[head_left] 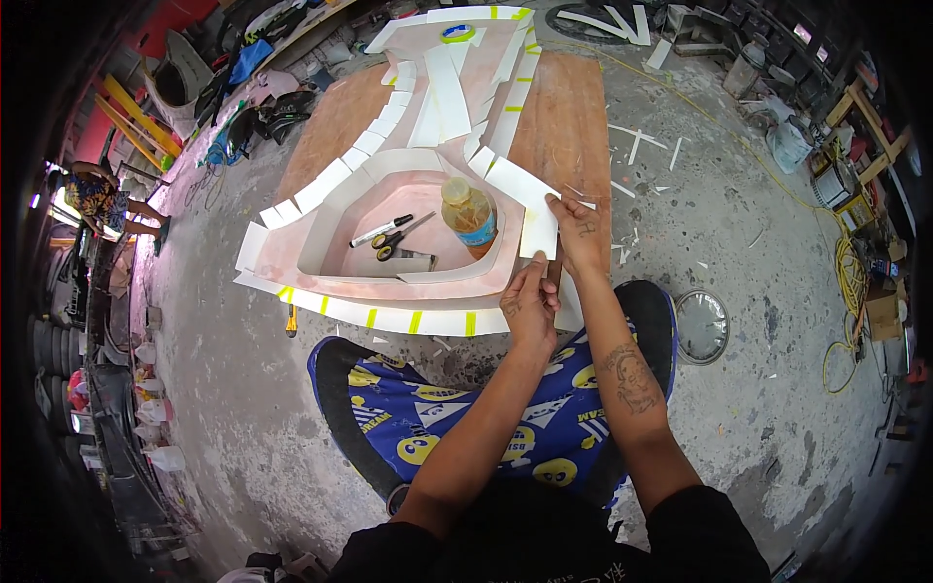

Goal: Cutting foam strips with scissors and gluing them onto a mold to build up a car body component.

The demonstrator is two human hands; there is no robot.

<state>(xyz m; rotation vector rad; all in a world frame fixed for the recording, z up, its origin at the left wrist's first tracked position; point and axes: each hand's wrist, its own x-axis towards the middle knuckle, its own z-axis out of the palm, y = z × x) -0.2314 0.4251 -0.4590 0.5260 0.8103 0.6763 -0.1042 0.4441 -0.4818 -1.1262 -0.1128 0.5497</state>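
A white card strip (533, 209) is being pinched at its upper edge by the right hand (580, 233) and at its lower end by the left hand (530, 303). Its long axis is running away from the person, just right of the bottle (468, 211), against the pink mould (330, 255).

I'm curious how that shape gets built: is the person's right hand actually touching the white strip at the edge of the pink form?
Touching. The head view shows the right hand with fingertips pressed on the white strip, no gap visible.

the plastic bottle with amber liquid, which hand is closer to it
Right. The right hand pinches a white strip just to the right of the bottle. The left hand is lower, below and right of the bottle, near the mold's edge.
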